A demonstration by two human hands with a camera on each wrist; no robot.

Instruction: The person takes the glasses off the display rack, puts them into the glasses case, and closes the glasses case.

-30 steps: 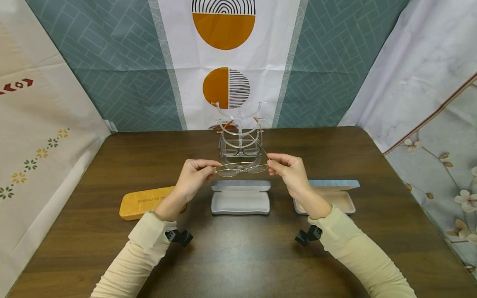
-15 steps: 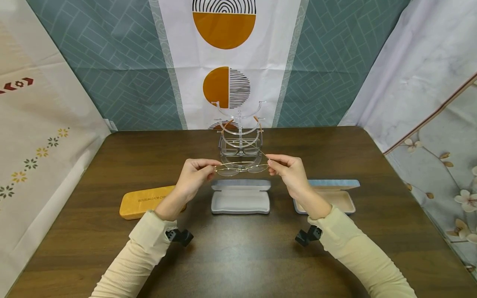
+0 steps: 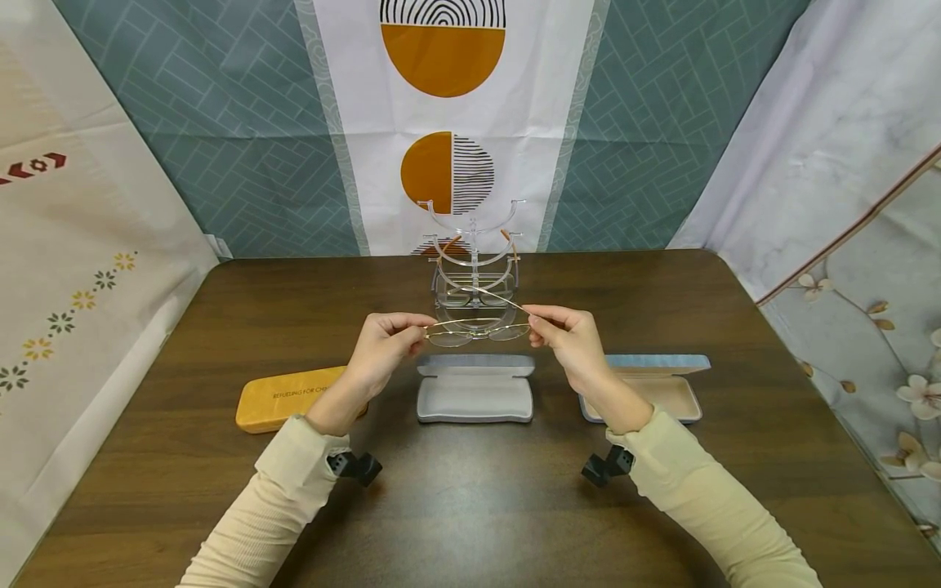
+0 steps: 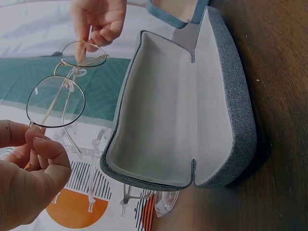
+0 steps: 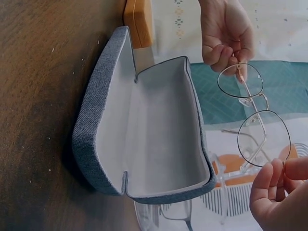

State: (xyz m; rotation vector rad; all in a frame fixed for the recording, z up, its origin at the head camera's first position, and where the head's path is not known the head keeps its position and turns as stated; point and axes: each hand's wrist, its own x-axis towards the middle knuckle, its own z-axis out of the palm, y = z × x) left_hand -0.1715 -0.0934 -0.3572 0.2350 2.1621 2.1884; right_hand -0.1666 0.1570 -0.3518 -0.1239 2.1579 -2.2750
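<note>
My left hand (image 3: pixel 382 347) and right hand (image 3: pixel 572 341) hold a pair of thin gold-rimmed eyeglasses (image 3: pixel 479 334) between them, one at each end. Thumb and fingers pinch each hinge corner. One temple (image 3: pixel 470 321) lies folded across behind the lenses; the other temple (image 3: pixel 503 300) slants inward from the right hand, partly folded. Below the glasses an open grey glasses case (image 3: pixel 474 402) stands on the table, its pale lining bare. In the left wrist view the round lenses (image 4: pixel 56 101) hang beside that grey case (image 4: pixel 154 106), apart from it.
Behind the hands rises a clear tiered eyewear stand (image 3: pixel 474 265) with other glasses on it. A closed yellow case (image 3: pixel 283 400) lies left, partly behind the left forearm. An open blue case (image 3: pixel 680 398) lies right, partly behind the right forearm. Fabric hangs around the table (image 3: pixel 470 506).
The right-hand temple has swung inward to the left, toward the lenses. Both hands have stayed in nearly the same place, still holding the eyeglasses.
</note>
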